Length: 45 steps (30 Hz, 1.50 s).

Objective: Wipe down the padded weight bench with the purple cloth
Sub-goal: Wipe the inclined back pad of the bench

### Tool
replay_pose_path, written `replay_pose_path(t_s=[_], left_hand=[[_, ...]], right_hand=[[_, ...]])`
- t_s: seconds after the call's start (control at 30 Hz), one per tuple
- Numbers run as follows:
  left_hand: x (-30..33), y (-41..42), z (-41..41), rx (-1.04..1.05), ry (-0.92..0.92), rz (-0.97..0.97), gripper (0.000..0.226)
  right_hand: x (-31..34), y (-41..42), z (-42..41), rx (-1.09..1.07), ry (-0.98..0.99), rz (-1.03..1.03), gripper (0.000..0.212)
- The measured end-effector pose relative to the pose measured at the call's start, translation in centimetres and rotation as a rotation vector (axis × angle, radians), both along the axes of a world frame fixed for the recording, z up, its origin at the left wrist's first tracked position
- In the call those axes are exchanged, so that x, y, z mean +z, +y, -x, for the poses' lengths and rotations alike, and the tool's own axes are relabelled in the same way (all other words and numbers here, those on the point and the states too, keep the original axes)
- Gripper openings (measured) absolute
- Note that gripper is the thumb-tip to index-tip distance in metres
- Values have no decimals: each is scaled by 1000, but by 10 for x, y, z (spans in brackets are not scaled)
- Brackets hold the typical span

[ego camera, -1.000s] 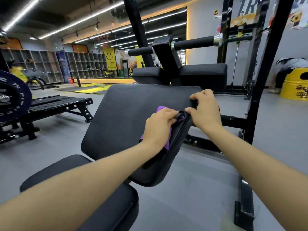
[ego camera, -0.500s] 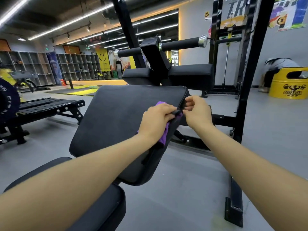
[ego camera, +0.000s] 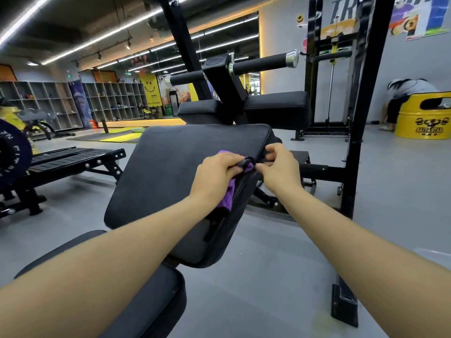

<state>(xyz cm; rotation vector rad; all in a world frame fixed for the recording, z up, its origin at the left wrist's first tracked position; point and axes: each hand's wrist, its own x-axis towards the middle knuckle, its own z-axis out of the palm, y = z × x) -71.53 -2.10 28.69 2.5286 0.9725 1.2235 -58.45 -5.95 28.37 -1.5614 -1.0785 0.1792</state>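
Observation:
The black padded back pad of the weight bench point(ego camera: 170, 172) slopes up in front of me, with the seat pad point(ego camera: 151, 301) below it. My left hand point(ego camera: 217, 174) grips the purple cloth point(ego camera: 228, 196) against the pad's right edge; most of the cloth is hidden under the hand. A black strap loop point(ego camera: 246, 163) sticks out between the two hands. My right hand point(ego camera: 278, 169) pinches this strap at the pad's right side with curled fingers.
Leg rollers point(ego camera: 263, 62) and two black pads point(ego camera: 275, 106) stand behind the bench. A black rack upright point(ego camera: 361, 118) rises at the right. A flat bench point(ego camera: 73, 159) and a weight plate point(ego camera: 12, 162) are left. A person bends by a yellow drum point(ego camera: 424, 118) far right.
My right hand slid down from the pad's top right corner to the strap beside my left hand. The left hand has stayed on the cloth at the pad's edge.

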Motion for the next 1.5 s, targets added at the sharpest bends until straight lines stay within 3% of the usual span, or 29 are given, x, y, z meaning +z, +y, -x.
replay_pose_path(t_s=[0.13, 0.33, 0.5, 0.57, 0.83, 0.97, 1.13, 1.3, 1.4, 1.5], left_hand=[[-1, 1, -7, 15, -22, 0, 27], [-43, -20, 65, -105, 87, -28, 31], [-13, 9, 36, -26, 19, 43, 21], [-11, 16, 26, -7, -38, 57, 21], [-61, 5, 96, -167, 26, 59, 29], [-43, 30, 84, -93, 34, -4, 22], [-46, 31, 81, -57, -91, 88, 18], [-67, 15, 123, -181, 39, 47, 23], [-52, 42, 115, -71, 53, -25, 15], [-33, 70, 102, 79, -109, 134, 12]], right_hand=[[-2, 0, 4, -22, -14, 13, 51], [-7, -1, 22, -80, -11, 20, 49], [-2, 3, 36, -180, -44, 58, 42], [-4, 3, 42, -213, -82, 50, 40], [-20, -3, 74, -307, -290, 113, 33], [-10, 1, 89, -343, -353, 184, 27], [-23, 1, 110, -323, -399, 206, 30], [-33, 1, 120, -297, -516, 226, 26], [-29, 8, 125, -320, -554, 252, 26], [-26, 11, 128, -325, -612, 288, 25]])
